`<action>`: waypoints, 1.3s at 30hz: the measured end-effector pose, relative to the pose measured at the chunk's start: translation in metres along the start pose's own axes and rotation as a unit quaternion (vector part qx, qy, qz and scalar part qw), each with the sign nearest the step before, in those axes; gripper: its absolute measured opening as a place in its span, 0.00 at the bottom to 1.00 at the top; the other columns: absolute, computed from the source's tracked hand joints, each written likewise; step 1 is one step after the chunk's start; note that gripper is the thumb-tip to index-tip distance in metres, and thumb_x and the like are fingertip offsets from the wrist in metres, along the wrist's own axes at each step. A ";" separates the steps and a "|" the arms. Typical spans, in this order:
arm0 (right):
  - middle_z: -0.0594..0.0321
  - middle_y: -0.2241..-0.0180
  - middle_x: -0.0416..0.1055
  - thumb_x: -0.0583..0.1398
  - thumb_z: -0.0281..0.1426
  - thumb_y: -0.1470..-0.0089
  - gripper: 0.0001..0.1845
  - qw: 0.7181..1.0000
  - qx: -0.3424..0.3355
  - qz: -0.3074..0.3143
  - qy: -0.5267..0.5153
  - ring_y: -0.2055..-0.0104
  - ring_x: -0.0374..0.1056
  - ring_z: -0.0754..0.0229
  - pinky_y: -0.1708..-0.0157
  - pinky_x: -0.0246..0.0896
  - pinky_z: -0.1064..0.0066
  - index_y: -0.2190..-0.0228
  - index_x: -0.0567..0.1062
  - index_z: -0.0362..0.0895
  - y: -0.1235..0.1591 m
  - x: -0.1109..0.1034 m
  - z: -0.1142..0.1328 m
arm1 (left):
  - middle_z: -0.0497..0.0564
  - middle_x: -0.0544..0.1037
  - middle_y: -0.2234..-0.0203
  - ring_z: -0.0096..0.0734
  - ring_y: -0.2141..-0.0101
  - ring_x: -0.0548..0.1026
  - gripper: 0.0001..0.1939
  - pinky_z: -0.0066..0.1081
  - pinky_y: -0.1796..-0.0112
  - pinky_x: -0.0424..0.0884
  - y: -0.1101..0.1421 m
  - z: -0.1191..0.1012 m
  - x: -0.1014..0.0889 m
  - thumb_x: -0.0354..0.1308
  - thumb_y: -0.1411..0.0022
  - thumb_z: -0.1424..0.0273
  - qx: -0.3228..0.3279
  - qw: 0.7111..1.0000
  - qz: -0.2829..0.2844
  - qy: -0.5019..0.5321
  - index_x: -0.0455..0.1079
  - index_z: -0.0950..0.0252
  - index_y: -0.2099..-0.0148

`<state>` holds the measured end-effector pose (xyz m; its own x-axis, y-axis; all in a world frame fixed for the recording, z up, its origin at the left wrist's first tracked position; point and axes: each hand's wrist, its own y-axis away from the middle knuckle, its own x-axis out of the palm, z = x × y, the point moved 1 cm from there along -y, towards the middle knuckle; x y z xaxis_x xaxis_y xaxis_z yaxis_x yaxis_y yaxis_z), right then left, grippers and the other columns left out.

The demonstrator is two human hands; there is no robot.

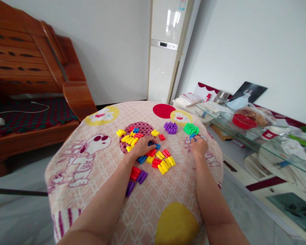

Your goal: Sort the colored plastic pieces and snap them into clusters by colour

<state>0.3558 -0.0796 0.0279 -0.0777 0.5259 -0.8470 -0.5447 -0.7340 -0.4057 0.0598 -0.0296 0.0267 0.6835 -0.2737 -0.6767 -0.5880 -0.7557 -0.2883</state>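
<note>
Small, glossy plastic peg-like pieces lie scattered over the round, cloth-covered table (91, 183). Amid the loose pile, my left hand (144, 146) curls its fingers around blue peg-like pieces (157, 146), partly hidden under the fingertips. My right hand (199, 146) pinches a blue peg-like piece (193, 135) just in front of a cluster of upright green pieces (191, 128). To its left stands a similar cluster of purple pieces (170, 127). Yellow pieces (163, 167) and red pieces (135, 173) lie around my left hand, with loose purple pieces (130, 188) nearer me.
A glass-topped cabinet (265, 143) runs along the right wall, holding papers, a red bowl (244, 121) and a photo (250, 92). At the left is a wooden bench (22, 64). A tall white appliance (162, 64) stands beyond the table.
</note>
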 end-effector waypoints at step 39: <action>0.51 0.71 0.78 0.54 0.36 0.41 0.18 0.996 -0.087 0.005 -0.031 0.69 0.69 0.55 0.68 0.52 0.69 0.60 0.81 0.41 0.013 0.009 0.019 | 0.56 0.74 0.47 0.45 0.47 0.73 0.14 0.44 0.44 0.67 0.001 0.052 -0.020 0.53 0.38 0.69 -0.161 0.946 -0.169 -0.226 0.78 0.61 0.54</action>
<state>0.3327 -0.0762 0.0217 -0.1370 0.5398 -0.8306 -0.3906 -0.8000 -0.4554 0.0231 0.0062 0.0041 0.5114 0.2438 -0.8240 -0.1564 -0.9165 -0.3682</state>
